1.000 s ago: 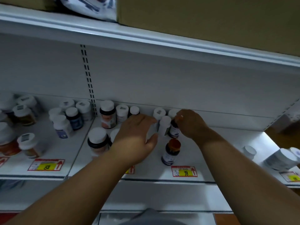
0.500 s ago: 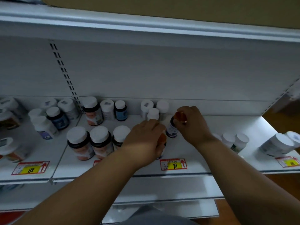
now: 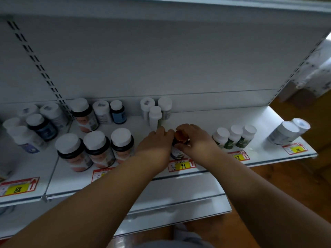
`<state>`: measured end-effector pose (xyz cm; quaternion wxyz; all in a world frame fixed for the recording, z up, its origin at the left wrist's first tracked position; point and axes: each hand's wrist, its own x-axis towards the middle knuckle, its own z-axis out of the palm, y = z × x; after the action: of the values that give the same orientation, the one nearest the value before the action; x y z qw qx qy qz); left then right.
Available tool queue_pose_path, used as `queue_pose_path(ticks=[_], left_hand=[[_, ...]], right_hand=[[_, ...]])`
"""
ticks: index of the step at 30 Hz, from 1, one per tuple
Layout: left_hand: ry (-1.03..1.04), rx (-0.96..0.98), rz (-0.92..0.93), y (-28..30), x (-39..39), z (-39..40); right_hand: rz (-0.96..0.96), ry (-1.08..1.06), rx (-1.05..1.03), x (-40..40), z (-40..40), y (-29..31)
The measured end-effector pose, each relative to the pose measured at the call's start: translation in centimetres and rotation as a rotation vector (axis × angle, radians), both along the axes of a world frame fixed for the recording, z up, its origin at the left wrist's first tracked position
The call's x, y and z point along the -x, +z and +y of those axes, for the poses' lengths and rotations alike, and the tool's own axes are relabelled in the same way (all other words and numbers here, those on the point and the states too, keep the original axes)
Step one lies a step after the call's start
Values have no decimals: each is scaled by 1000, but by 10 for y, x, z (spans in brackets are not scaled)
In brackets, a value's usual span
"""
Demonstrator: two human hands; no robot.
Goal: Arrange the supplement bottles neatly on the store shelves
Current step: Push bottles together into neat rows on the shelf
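Observation:
Both hands meet at the middle of the white shelf [image 3: 206,120]. My right hand [image 3: 195,140] curls its fingers and thumb round a dark bottle with an orange cap [image 3: 180,136]. My left hand [image 3: 155,145] lies against the same spot from the left; a second dark bottle with a pale label [image 3: 176,153] shows just below, between the two hands. Whether the left fingers grip a bottle is hidden by the back of the hand.
Three big white-capped jars [image 3: 98,149] stand left of my hands, with more bottles [image 3: 100,113] behind. Three slim white bottles [image 3: 155,111] stand at the back wall. Green-labelled bottles [image 3: 234,136] stand to the right, and two bottles [image 3: 286,131] lie tipped far right. Price tags [image 3: 181,165] line the edge.
The view has shifted to the right. My hands have drawn together and come forward toward the shelf's front, bringing the orange-capped bottles side by side.

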<state>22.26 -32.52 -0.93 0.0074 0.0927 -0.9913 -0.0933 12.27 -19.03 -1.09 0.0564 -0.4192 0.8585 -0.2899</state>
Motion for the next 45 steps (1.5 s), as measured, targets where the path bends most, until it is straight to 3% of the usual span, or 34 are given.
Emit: queue_pose_path(ticks=[8, 12, 15, 21, 25, 31, 40, 42, 45], left_hand=[[78, -72, 11, 1, 2, 1], [117, -14, 75, 1, 4, 5], [178, -61, 135, 5, 4, 6], [254, -108, 372, 15, -5, 9], [324, -75, 477, 15, -9, 18], [384, -134, 462, 12, -18, 23], [343, -157, 529, 19, -3, 14], [312, -211, 527, 19, 7, 19], [242, -273, 557, 25, 25, 30]], right_hand=[[-79, 96, -18, 19, -2, -8], [-169, 60, 136, 38, -16, 0], [-40, 133, 152, 65, -50, 8], [325, 549, -205, 95, -113, 5], [382, 539, -195, 98, -113, -2], [337, 595, -148, 99, -108, 1], [215, 279, -204, 101, -59, 34], [202, 167, -120, 97, -35, 50], [34, -10, 130, 85, 1, 76]])
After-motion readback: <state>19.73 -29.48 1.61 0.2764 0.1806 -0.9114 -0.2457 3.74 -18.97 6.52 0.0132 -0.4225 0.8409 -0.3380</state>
